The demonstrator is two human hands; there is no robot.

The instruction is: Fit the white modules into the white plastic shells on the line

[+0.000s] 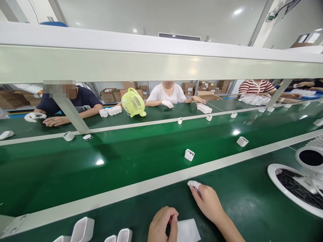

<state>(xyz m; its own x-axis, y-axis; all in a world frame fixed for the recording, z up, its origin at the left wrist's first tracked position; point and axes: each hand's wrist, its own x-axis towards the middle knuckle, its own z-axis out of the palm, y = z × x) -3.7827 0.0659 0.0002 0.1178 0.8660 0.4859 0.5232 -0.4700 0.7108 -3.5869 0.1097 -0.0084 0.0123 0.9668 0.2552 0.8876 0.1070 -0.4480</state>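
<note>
Head view: left hand (163, 224), grip curled together, pinches the white sheet (188, 231) on the green surface (247, 201); right hand (207, 201), fingers loosely apart, rests empty beside it.

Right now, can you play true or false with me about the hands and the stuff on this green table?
1. The right hand has a white cover on one fingertip. True.
2. The left hand lies flat and open. False: its fingers are curled, next to a white sheet.
3. The little fan across the belt is red. False: it is yellow-green.
4. Small white cases sit spaced out on the green belt. True.
5. The right hand holds one of the white cases. False: it rests near the pale strip with nothing in it.
</note>
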